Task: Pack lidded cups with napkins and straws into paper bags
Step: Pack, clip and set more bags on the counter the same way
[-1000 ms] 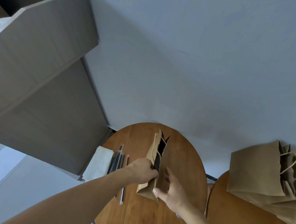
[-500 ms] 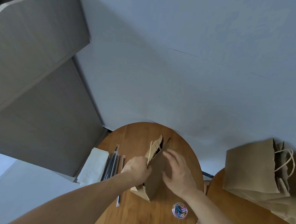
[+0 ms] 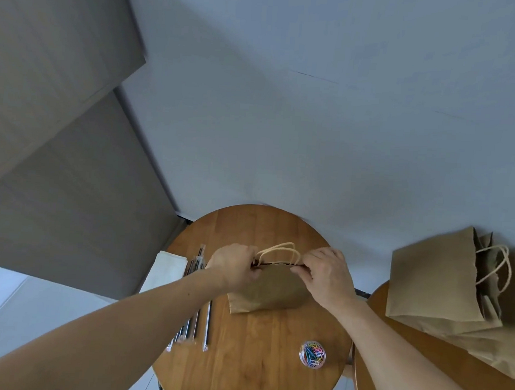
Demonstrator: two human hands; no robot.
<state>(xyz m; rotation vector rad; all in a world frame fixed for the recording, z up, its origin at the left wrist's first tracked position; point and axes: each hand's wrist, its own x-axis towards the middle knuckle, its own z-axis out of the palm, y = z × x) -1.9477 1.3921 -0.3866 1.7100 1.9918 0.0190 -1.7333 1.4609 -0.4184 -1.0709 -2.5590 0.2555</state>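
A brown paper bag stands on the round wooden table, its broad side facing me and its twine handles sticking up. My left hand pinches the left end of its top edge. My right hand pinches the right end. The bag's mouth is pressed nearly flat between them, so its contents are hidden. Several wrapped straws lie to the left of the bag. A stack of white napkins sits beyond them at the table's left edge.
A clear tub of coloured paper clips sits on the table at the front right. On a second wooden table to the right lie more brown paper bags with handles. Grey cabinets stand at the left.
The bag has turned from edge-on to broadside. Both hands have moved up to its top edge and now pinch the mouth at either end. The view has dropped, showing the paper clips.
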